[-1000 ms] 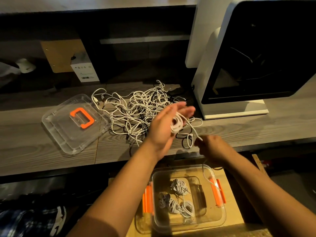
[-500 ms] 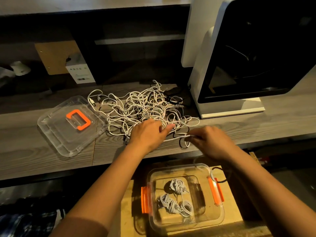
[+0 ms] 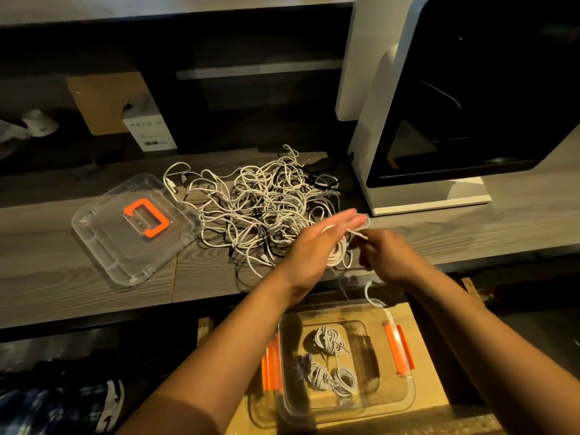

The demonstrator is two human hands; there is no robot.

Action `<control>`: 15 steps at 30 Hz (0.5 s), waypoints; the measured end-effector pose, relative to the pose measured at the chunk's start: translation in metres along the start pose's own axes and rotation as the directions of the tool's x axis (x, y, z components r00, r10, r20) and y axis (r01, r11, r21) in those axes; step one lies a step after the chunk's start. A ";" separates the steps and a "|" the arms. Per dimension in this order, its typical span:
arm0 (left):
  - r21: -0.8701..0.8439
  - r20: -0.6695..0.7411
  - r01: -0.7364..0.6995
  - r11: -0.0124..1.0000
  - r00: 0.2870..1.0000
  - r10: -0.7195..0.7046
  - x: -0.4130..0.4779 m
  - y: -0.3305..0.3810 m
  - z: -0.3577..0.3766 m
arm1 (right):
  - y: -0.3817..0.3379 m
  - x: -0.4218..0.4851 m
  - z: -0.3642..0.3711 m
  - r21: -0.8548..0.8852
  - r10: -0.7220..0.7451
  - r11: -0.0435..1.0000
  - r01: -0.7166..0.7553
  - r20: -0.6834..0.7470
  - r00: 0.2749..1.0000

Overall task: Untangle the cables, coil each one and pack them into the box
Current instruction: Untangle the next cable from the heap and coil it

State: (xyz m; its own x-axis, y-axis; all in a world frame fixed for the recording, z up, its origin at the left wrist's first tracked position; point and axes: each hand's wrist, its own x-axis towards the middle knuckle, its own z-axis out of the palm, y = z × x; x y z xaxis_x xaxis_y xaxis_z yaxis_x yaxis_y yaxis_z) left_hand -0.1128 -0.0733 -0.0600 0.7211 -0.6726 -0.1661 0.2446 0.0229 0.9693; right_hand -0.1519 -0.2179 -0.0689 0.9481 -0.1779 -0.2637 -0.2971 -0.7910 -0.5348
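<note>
A tangled heap of white cables (image 3: 260,208) lies on the wooden desk. My left hand (image 3: 317,249) is held flat with its fingers straight, and a white cable coil (image 3: 337,251) is wrapped around it. My right hand (image 3: 384,255) pinches the loose run of that same cable just right of the coil; its tail (image 3: 372,296) hangs down over the desk edge. Below the desk stands a clear plastic box (image 3: 405,400) with orange latches, holding three coiled cables (image 3: 326,359).
The box's clear lid (image 3: 103,243) with an orange handle lies on the desk left of the heap. A white machine with a dark window (image 3: 439,120) stands at the right rear. A small white carton (image 3: 147,127) and cardboard sit behind. The box rests on a wooden stool (image 3: 417,321).
My left hand has lifted off the heap and opened flat with the coil around it. My right hand has swung in close, bringing the cable around the left hand.
</note>
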 end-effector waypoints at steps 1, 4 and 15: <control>-0.064 -0.023 -0.038 0.997 0.999 0.037 -0.001 0.001 0.006 | -0.004 -0.001 0.007 0.015 -0.018 1.000 0.017 0.040 0.999; -0.263 -0.329 -0.137 0.955 0.943 0.045 0.008 0.013 0.014 | -0.022 -0.004 0.021 0.071 -0.080 0.995 0.069 0.164 0.983; 0.932 -0.319 0.217 0.289 0.870 0.375 0.033 -0.009 -0.059 | -0.037 -0.020 -0.001 -0.086 -0.199 0.972 0.217 0.186 0.962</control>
State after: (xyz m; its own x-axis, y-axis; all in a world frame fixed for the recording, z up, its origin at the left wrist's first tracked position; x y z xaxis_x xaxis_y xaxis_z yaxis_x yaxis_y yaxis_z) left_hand -0.0529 -0.0523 -0.0852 0.9263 -0.3404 0.1615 -0.3767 -0.8292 0.4130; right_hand -0.1595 -0.1860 -0.0431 0.9502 0.0947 -0.2968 -0.0732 -0.8581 -0.5083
